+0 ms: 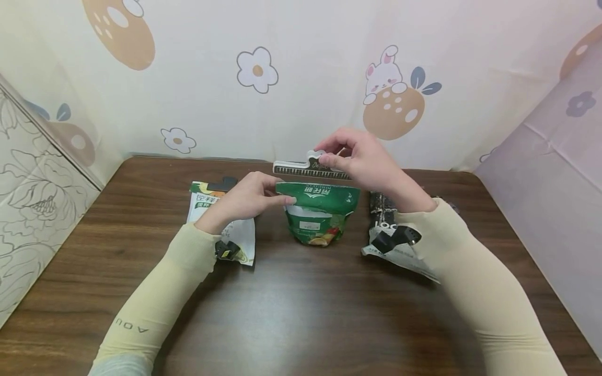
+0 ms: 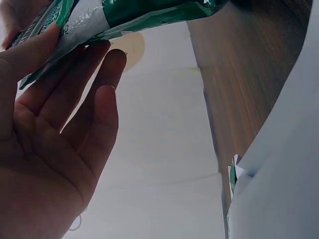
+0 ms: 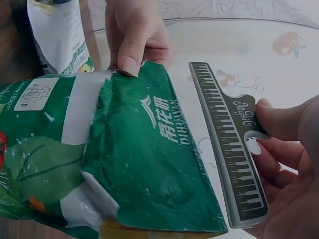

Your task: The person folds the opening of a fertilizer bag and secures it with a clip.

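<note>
A green and white food bag (image 1: 316, 216) stands upright in the middle of the table, its top folded over. My left hand (image 1: 254, 196) pinches the left end of that fold, thumb on the near face and fingers behind, as the left wrist view also shows. Just above the fold, my right hand (image 1: 359, 159) holds a long black and white clip (image 3: 232, 149) by its handle, between thumb and fingers. The clip bears a piano-key print and the word "Music". In the right wrist view a small gap separates the clip from the bag's folded edge (image 3: 187, 149).
Left of the green bag lies a white and green packet (image 1: 242, 235) with a dark clip-like piece (image 1: 223, 184) at its top. A black and white packet (image 1: 383, 224) lies on the right, partly under my right arm. A patterned curtain (image 1: 301, 104) hangs behind the wooden table (image 1: 282, 313).
</note>
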The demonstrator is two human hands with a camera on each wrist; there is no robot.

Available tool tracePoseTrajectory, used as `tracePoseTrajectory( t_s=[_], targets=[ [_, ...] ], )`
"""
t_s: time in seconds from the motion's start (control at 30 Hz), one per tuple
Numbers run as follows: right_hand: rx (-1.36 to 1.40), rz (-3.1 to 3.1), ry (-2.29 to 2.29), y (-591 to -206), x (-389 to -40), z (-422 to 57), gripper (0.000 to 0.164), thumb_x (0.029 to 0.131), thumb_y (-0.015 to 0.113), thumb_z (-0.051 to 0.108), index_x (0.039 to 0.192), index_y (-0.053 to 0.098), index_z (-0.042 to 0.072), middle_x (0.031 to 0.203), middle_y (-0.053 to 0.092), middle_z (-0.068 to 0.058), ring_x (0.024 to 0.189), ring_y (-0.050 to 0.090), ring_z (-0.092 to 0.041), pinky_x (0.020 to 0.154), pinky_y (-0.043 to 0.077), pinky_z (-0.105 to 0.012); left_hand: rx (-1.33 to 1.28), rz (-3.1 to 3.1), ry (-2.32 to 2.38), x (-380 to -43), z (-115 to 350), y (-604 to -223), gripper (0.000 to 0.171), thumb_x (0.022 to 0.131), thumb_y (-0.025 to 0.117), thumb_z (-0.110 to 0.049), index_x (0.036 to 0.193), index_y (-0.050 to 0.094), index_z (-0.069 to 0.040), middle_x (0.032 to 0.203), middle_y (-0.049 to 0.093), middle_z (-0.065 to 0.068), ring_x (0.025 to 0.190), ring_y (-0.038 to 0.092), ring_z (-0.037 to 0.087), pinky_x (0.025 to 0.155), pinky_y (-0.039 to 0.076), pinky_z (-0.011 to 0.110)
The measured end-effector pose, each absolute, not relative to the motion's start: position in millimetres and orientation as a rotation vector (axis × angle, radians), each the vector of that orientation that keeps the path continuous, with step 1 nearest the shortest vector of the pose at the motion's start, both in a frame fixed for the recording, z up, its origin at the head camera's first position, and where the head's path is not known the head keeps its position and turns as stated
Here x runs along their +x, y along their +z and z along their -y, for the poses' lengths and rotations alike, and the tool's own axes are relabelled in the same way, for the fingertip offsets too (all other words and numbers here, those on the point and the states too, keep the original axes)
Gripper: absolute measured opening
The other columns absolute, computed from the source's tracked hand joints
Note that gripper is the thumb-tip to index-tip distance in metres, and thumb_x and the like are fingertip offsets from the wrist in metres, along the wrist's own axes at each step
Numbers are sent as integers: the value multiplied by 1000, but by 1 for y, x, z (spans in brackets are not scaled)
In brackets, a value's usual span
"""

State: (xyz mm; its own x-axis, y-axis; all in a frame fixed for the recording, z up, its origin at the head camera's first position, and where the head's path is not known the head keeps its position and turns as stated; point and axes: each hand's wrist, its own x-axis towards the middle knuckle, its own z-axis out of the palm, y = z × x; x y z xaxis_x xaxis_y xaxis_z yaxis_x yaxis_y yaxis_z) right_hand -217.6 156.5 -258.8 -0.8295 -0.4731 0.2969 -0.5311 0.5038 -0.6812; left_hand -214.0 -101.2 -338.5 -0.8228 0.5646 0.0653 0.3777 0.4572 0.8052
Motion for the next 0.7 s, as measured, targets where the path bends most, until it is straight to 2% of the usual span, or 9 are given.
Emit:
tracePoseTrajectory(
  t_s=[0.2, 0.37, 0.57, 0.63, 0.7],
  targets=[
    [948, 2566, 1168, -266, -212, -158, 8, 90, 73, 3, 97, 76, 6, 91, 68, -2, 83, 61, -15, 80, 48, -35, 806, -2462, 1335, -213, 99, -341, 19, 91, 76, -25, 105, 77, -12, 95, 74, -3, 83, 65, 27, 72, 48, 36],
    [923, 2528, 1125, -273, -206, -157, 6, 90, 74, 4, 94, 76, 8, 88, 66, 1, 84, 60, -12, 80, 48, -36, 817, -2475, 1319, -212, 100, -341, 21, 90, 76, -25, 108, 77, -13, 97, 74, -4, 86, 68, 22, 72, 49, 36],
    [902, 2526, 1108, -276, -203, -152, 5, 89, 75, 4, 94, 76, 6, 89, 66, -2, 84, 60, -14, 79, 52, -38, 792, -2470, 1326, -212, 101, -341, 22, 90, 76, -26, 109, 76, -14, 98, 74, -4, 87, 68, 29, 71, 48, 37],
    [902, 2540, 1093, -277, -202, -150, 6, 89, 75, 4, 94, 76, 6, 90, 66, -3, 85, 60, -15, 78, 52, -38, 790, -2473, 1326, -212, 101, -341, 26, 90, 77, -26, 113, 74, -14, 100, 73, -4, 89, 68, 27, 74, 49, 38],
    [903, 2549, 1083, -279, -202, -150, 7, 88, 75, 3, 94, 76, 6, 90, 66, -2, 85, 60, -15, 79, 52, -37, 787, -2482, 1320, -213, 101, -341, 38, 89, 78, -27, 124, 68, -16, 100, 73, -3, 92, 69, 23, 77, 51, 39]
  ],
)
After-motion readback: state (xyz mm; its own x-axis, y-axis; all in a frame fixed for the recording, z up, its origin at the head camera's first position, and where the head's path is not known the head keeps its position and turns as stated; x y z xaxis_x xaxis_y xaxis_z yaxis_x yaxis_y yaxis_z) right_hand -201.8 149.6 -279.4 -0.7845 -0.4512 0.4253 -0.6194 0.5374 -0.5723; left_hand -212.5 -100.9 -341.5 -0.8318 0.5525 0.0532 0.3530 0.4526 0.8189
